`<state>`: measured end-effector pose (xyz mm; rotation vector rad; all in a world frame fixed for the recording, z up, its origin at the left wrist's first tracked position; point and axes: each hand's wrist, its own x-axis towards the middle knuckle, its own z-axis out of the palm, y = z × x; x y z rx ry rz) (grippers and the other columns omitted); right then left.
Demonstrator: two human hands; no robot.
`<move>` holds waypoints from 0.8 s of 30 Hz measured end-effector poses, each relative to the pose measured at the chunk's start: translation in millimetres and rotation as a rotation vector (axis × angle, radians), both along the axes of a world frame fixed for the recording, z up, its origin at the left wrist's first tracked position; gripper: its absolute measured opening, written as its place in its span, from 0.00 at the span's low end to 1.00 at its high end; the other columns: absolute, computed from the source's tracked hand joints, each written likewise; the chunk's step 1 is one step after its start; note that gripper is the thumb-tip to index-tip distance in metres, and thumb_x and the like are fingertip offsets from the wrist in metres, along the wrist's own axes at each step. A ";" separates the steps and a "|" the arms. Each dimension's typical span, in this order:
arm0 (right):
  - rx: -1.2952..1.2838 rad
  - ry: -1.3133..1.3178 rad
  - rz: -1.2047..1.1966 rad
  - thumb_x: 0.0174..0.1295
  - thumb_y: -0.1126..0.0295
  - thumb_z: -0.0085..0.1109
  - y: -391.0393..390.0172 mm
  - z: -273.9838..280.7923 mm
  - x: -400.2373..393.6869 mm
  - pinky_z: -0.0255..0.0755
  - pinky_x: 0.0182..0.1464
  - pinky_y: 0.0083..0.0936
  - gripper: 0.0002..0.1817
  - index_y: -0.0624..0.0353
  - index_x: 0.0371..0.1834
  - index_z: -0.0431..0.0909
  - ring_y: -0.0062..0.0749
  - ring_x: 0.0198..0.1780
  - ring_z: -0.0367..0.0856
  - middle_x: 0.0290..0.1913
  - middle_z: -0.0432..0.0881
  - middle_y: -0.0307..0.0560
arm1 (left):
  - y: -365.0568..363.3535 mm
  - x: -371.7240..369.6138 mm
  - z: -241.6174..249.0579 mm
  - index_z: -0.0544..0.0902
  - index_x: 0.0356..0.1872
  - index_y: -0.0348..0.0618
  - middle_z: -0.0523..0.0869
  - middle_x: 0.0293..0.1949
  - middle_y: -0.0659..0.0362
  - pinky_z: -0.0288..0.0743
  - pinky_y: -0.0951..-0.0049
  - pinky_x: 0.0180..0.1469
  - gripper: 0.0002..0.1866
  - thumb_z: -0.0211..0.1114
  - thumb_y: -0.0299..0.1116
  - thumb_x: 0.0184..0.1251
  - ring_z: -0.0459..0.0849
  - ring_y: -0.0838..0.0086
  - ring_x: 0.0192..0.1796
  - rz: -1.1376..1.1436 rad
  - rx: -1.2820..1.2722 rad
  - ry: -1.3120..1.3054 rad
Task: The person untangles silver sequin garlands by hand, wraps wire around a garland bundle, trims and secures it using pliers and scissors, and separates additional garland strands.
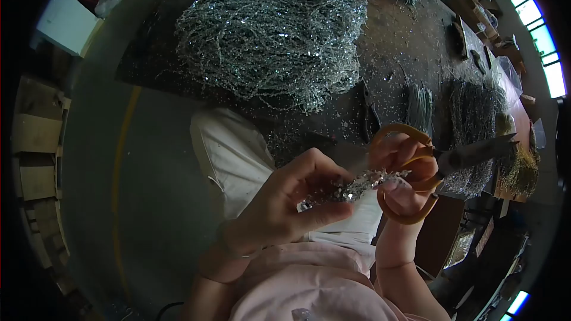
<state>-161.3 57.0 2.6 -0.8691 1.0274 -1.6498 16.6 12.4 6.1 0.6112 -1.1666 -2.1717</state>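
My left hand (291, 199) is closed, thumb and fingers pinched around a small bunch of silvery glitter strands (354, 190). The bunch stretches to the right as far as the fingers of my right hand (401, 169). That hand is wrapped through the orange handles of a pair of scissors (431, 187), whose dark blades point away to the right. Both hands are held close together above my lap. Beyond them on the dark table lies a large heap of tangled, sparkling silver garland (273, 38).
Near the table's front edge lies a dark pair of pliers (370, 107), with a bundle of thin wire stems (420, 107) beside it. Further right hang silver strands (470, 113) and gold strands (520, 169). Glitter flakes dot the table (395, 41). Cardboard boxes (37, 131) line the left.
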 end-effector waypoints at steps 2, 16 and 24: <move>-0.058 0.051 -0.028 0.40 0.73 0.67 -0.8 -21.9 -7.3 0.69 0.39 0.23 0.21 0.59 0.36 0.65 0.29 0.37 0.74 0.39 0.74 0.51 | -2.5 3.0 2.6 0.70 0.41 0.35 0.75 0.40 0.57 0.70 0.77 0.45 0.18 0.66 0.21 0.49 0.75 0.77 0.42 0.034 -0.082 -0.055; 0.020 -0.010 -0.035 0.39 0.81 0.66 -9.6 11.9 19.0 0.72 0.33 0.22 0.20 0.58 0.30 0.63 0.29 0.30 0.76 0.28 0.74 0.47 | 4.2 -11.9 -3.1 0.68 0.44 0.33 0.77 0.38 0.56 0.72 0.82 0.33 0.21 0.67 0.26 0.50 0.78 0.81 0.34 0.252 -0.707 -0.269; 0.005 0.006 -0.027 0.40 0.78 0.68 -11.3 18.1 17.6 0.72 0.29 0.22 0.20 0.58 0.29 0.62 0.29 0.28 0.76 0.28 0.74 0.47 | 10.8 -6.8 -3.5 0.67 0.49 0.34 0.79 0.35 0.51 0.73 0.78 0.30 0.19 0.60 0.26 0.57 0.81 0.74 0.31 0.265 -0.654 -0.279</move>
